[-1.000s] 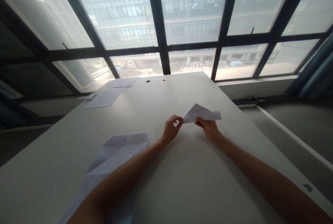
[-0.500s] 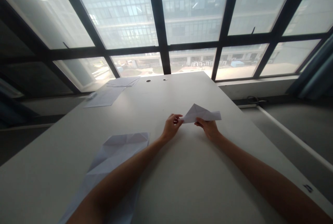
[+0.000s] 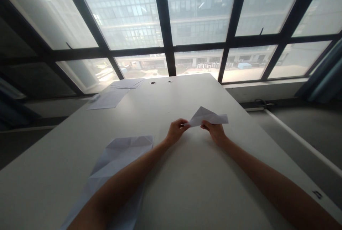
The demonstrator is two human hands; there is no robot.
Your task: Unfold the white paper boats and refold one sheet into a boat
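Note:
A folded sheet of white paper (image 3: 204, 115), with a pointed peak and a flat strip out to the right, is held between my two hands above the white table. My left hand (image 3: 178, 130) pinches its left end, fingers closed on it. Around the lower edge, near the middle, my right hand (image 3: 213, 129) grips the paper with the thumb on the near face. The right hand's other fingers are partly hidden behind the sheet. Beneath my left forearm lies a larger creased sheet of paper (image 3: 121, 155), partly covered by the arm.
The white table (image 3: 181, 180) stretches toward large windows with dark frames (image 3: 167, 37). Several paper sheets (image 3: 105, 100) lie at its far left corner. Two round holes show near the far edge, one a dark hole (image 3: 153, 83). Blue curtains (image 3: 320, 71) hang at the right.
My left fingers, slightly raised and spread before, have closed down onto the left end of the folded paper. The right hand keeps its grip. The whole view has shifted very slightly.

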